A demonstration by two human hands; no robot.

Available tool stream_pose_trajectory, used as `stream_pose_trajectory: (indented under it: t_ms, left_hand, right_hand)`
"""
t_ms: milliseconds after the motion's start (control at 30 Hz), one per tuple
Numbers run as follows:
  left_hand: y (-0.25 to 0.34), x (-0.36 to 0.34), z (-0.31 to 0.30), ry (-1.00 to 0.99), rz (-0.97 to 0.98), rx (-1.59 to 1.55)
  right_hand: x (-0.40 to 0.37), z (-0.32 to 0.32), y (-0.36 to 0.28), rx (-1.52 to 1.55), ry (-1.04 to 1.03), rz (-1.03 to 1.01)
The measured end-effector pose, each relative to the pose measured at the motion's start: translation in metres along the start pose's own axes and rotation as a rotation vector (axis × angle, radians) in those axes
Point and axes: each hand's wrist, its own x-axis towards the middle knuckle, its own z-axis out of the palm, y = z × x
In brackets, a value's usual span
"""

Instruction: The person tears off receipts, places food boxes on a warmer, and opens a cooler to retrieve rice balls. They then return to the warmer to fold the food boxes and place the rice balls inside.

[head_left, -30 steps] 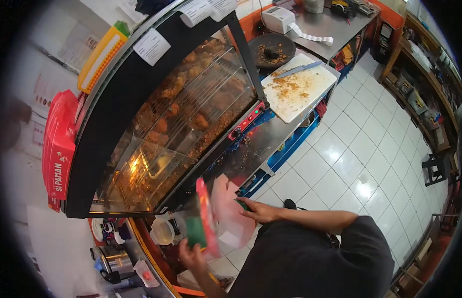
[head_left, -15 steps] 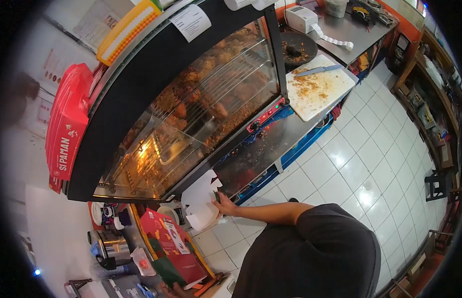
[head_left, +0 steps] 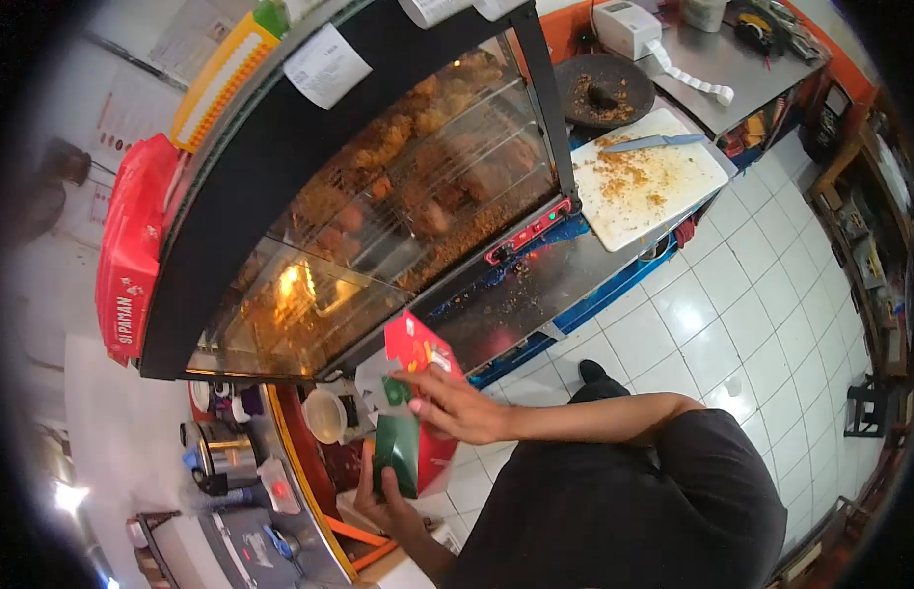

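Observation:
A red and green cardboard box [head_left: 398, 454], with white inner flaps showing, is between my two hands in front of the heated display cabinet [head_left: 447, 270]. My left hand [head_left: 380, 503] grips its lower green end, thumb on the near face and fingers around the outer side. Across the upper part lies my right hand [head_left: 465, 410], its fingers bent over a green flap and the red panel. The right palm hides part of the printed side. Fried pieces of food [head_left: 378, 147] sit on wire racks behind the cabinet's glass.
Right of the cabinet are a white cutting board [head_left: 629, 211] with crumbs and a knife [head_left: 653, 143], a stone mortar [head_left: 604, 90] and a label printer [head_left: 629, 29]. A round plastic tub [head_left: 324, 416] and a metal pot [head_left: 229, 450] stand lower left.
The red and green box has moved up and right from the lower-left counter and now stands more upright. My left hand rose with it, and my right hand moved onto its flap.

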Motion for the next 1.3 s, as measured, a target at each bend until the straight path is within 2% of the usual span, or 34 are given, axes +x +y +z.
stream_pose_trajectory:
  t_ms: [67,100,133,200,300,333,400,433,533,600,667,700,733,767,800,833,867,933,967,1000,1067,1100,1133,1167,1200,1267,1300]
  left_hand:
    - [0.010,-0.003,0.026,0.006,-0.142,-0.162]
    - [0.019,0.000,0.038,-0.014,-0.104,-0.021]
    - [0.024,0.001,0.049,-0.003,-0.121,-0.011]
    - [0.031,0.001,0.061,-0.092,-0.148,0.108]
    - [0.048,0.004,0.066,-0.127,-0.147,0.172]
    - [0.050,0.004,0.066,-0.135,-0.136,0.173]
    - [0.055,0.003,0.066,-0.133,-0.133,0.180]
    - [0.059,0.004,0.066,-0.099,-0.102,0.142]
    - [0.060,0.011,0.059,-0.069,-0.083,0.116]
    - [0.058,0.016,0.057,-0.100,-0.201,0.136]
    - [0.066,0.018,0.060,-0.107,-0.199,0.089]
    - [0.064,0.017,0.055,-0.145,-0.196,0.132]
    - [0.060,0.017,0.049,-0.181,-0.193,0.174]
    - [0.048,0.016,0.026,-0.171,-0.194,0.174]
    - [0.028,0.014,-0.014,-0.238,-0.349,0.129]
    - [0.015,0.003,-0.036,-0.271,-0.426,0.104]
    - [0.002,-0.007,-0.058,-0.303,-0.504,0.082]
    - [-0.007,-0.025,-0.080,-0.129,-0.318,-0.143]
    - [0.030,-0.010,-0.057,-0.336,-0.350,-0.315]
    - [0.031,-0.009,-0.042,-0.330,-0.352,-0.310]
    - [0.016,-0.016,-0.023,-0.249,-0.335,-0.343]
    - [0.005,-0.020,-0.025,-0.234,-0.359,-0.294]
    - [0.003,-0.021,-0.021,-0.221,-0.383,-0.247]
    - [0.002,-0.022,-0.014,-0.243,-0.369,-0.533]
    - [0.003,-0.022,-0.004,-0.261,-0.350,-0.819]
    - [0.025,-0.011,0.022,-0.264,-0.336,-0.844]
    - [0.028,-0.009,0.029,-0.099,-0.458,-0.845]
  right_hand:
    - [-0.009,-0.018,0.011,-0.007,0.042,0.009]
    - [-0.013,-0.026,0.014,0.179,0.075,0.160]
    - [-0.016,-0.035,0.017,0.354,0.107,0.313]
    - [-0.025,-0.044,0.023,0.303,0.141,0.299]
    - [-0.028,-0.055,0.021,0.159,0.152,0.111]
    - [-0.026,-0.058,0.020,0.165,0.133,0.109]
    - [-0.025,-0.060,0.018,0.119,-0.180,-0.226]
    - [-0.026,-0.063,0.013,0.162,-0.286,-0.182]
    - [-0.022,-0.073,0.004,0.142,-0.340,-0.162]
    - [-0.017,-0.081,-0.006,0.088,-0.380,-0.180]
    - [-0.013,-0.084,-0.012,0.048,-0.356,-0.366]
    - [-0.010,-0.087,-0.010,-0.030,-0.484,-0.372]
    - [-0.009,-0.087,-0.007,-0.028,-0.489,-0.375]
    - [-0.008,-0.087,-0.004,-0.111,-0.504,-0.328]
    - [-0.007,-0.088,-0.002,-0.194,-0.517,-0.280]
    - [-0.002,-0.101,-0.011,-0.218,-0.519,-0.141]
    - [0.002,-0.109,-0.005,-0.218,-0.521,-0.144]
    - [0.007,-0.116,0.010,-0.110,-0.390,-0.078]
    - [0.008,-0.117,0.016,-0.046,-0.361,-0.104]
    - [0.007,-0.103,0.031,0.035,-0.201,-0.198]
    - [0.013,-0.115,0.021,0.197,-0.370,0.107]
    - [0.015,-0.116,0.022,0.201,-0.376,0.108]
    - [0.018,-0.116,0.024,0.189,-0.416,0.196]
    - [0.019,-0.115,0.025,0.178,-0.456,0.283]
    - [0.018,-0.113,0.026,0.183,-0.461,0.283]
    - [0.015,-0.111,0.027,0.075,-0.419,0.347]
    - [0.012,-0.108,0.027,0.078,-0.422,0.347]
